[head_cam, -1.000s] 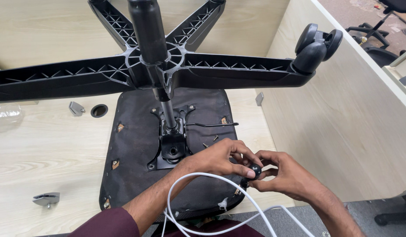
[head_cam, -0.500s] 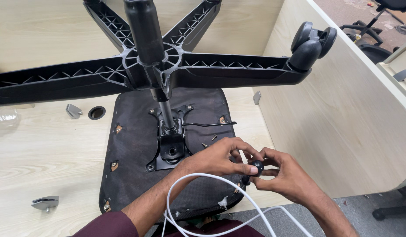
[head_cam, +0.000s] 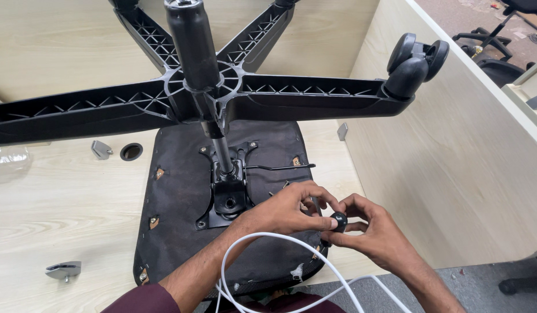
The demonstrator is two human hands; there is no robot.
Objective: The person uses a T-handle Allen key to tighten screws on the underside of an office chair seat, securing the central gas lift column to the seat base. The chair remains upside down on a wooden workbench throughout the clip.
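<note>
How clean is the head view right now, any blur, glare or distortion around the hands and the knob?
Head view: lighting is soft and even, with only faint shadows under the chair base. The left hand, right hand and small black knob are sharp, without motion blur. Mild sheen on the gas cylinder, no harsh glare. The wide lens bows the base arms and stretches the edges.

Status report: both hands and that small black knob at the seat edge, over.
Left hand and right hand both pinch the small round black knob. Upturned black office chair seat flat on desk. White cable loops across left forearm.
</note>
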